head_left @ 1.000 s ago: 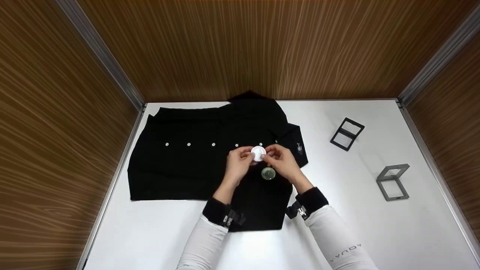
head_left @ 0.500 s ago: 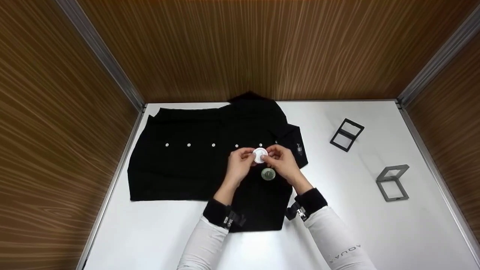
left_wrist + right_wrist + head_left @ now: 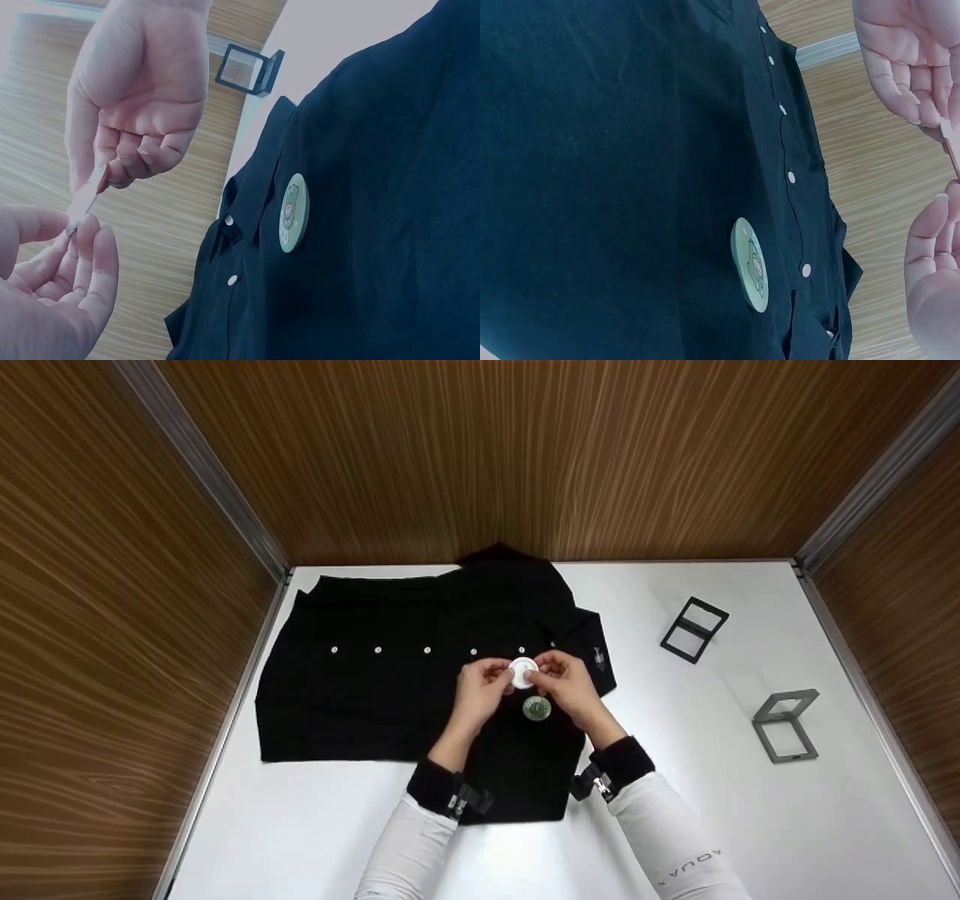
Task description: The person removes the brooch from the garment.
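Note:
Both hands meet over the black button-up shirt (image 3: 360, 697), which lies spread on the white table. Between their fingertips is a small round badge (image 3: 523, 673), its white side up. A red edge shows on this badge (image 3: 99, 180) in the left wrist view, where it stands nearly edge-on. My left hand (image 3: 480, 688) pinches its left rim with thumb and fingers. From the other side my right hand (image 3: 568, 684) pinches the right rim, thumb on the white face. Just below the hands, a round green badge (image 3: 537, 708) rests on the shirt; a cartoon figure shows on this green badge (image 3: 750, 264).
A black hinged frame (image 3: 694, 628) stands on the table at the back right. Nearer the right edge is a grey hinged frame (image 3: 776, 718), opened up. White buttons (image 3: 427, 650) run along the shirt front. Wood-grain panels (image 3: 495, 457) wall the table's back and sides.
The held badge has shifted slightly right and toward the person, and its white face is turned a little differently. Both hands keep their pinch. The green badge and shirt stay put.

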### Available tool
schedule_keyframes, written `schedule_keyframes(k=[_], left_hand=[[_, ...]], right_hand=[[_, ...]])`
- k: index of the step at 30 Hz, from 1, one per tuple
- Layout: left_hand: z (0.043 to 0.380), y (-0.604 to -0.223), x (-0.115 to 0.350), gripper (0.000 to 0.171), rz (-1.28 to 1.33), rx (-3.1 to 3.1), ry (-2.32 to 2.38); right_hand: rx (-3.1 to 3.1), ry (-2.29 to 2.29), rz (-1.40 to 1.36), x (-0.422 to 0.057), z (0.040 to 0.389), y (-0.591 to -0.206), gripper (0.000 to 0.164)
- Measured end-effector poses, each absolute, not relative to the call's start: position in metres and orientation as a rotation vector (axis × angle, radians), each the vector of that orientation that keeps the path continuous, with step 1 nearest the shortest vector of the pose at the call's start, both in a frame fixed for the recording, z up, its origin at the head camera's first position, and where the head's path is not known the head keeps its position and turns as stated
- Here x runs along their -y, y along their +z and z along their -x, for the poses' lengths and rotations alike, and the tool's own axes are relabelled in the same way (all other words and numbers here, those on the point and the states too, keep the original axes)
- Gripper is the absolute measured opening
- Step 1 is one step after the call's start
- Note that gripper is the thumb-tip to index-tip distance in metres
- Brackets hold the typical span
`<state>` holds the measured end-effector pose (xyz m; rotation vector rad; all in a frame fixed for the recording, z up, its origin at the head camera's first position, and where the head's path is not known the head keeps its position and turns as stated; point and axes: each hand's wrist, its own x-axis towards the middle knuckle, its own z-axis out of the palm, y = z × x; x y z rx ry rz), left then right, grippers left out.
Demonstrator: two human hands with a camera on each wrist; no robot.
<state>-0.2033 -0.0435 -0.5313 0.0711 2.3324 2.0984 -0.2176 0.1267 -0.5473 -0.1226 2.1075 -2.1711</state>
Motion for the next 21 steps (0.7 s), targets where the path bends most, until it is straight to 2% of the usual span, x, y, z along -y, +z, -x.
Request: schedule_keyframes(k=[12, 21], left_hand=[[0.203, -0.535, 0.042, 0.015, -0.061, -2.343, 2.116], [0.201, -0.536, 0.040, 0.016, -0.096, -2.381, 2.112]], right_hand=[[-2.072, -2.211, 0.145, -0.121, 0.205, -0.519, 0.014], [-2.041, -2.226, 0.150, -0.122, 0.204, -0.520, 0.015]])
